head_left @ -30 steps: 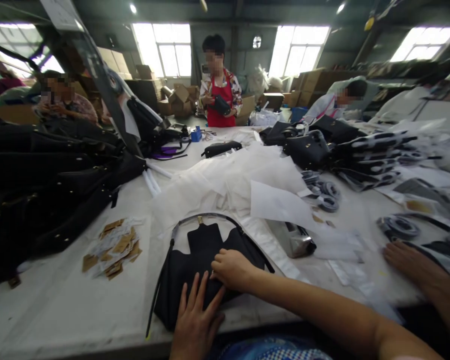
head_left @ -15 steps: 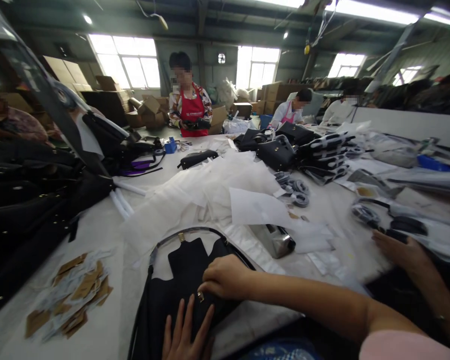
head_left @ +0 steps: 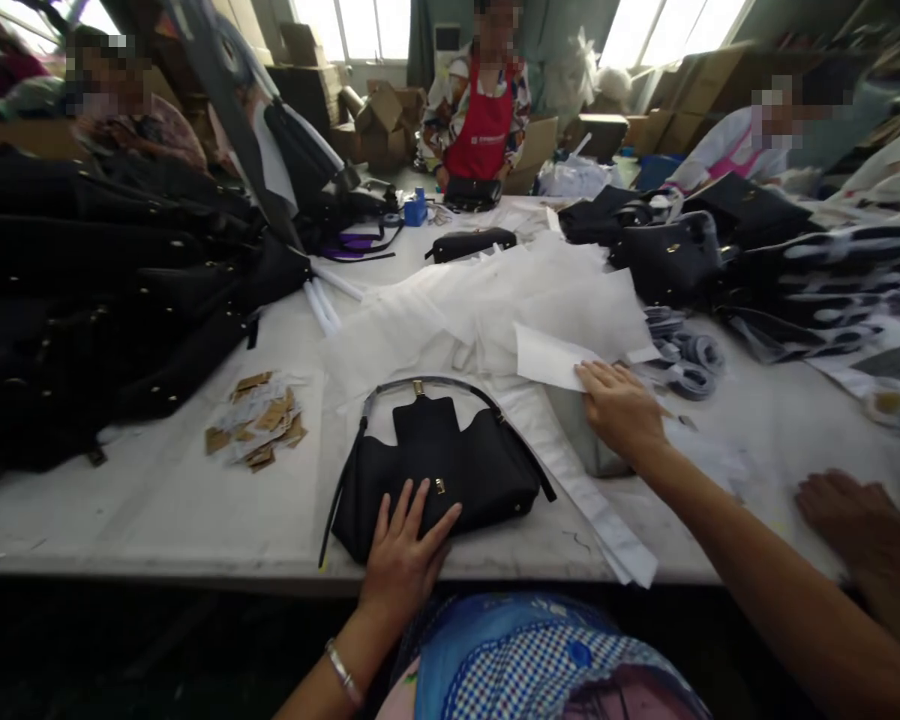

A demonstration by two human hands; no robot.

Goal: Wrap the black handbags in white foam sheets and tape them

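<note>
We have the black handbag [head_left: 487, 460] near the front edge of the worktop [head_left: 150, 510], its gold clasp [head_left: 440, 487] facing up and its handle [head_left: 461, 381] arching past the far side. Our left hand [head_left: 405, 545] rests flat on the bag's near side, the grip wide with fingers spread, just below the clasp; a bracelet [head_left: 343, 672] circles that wrist. Our right hand [head_left: 622, 410] reaches to the right of the bag, fingertips at the near right end of a white sheet [head_left: 547, 360], over a grey item [head_left: 581, 430]; we cannot tell whether its grip has closed on the sheet.

To the left of the bag lies a pile of brown tags [head_left: 262, 420]. Beyond it spread white sheets [head_left: 435, 320], with a smaller black bag [head_left: 472, 243] farther off. Coiled straps [head_left: 694, 365] sit to the far right of our right hand. On the near right, another person's hand [head_left: 855, 510] rests on the worktop.
</note>
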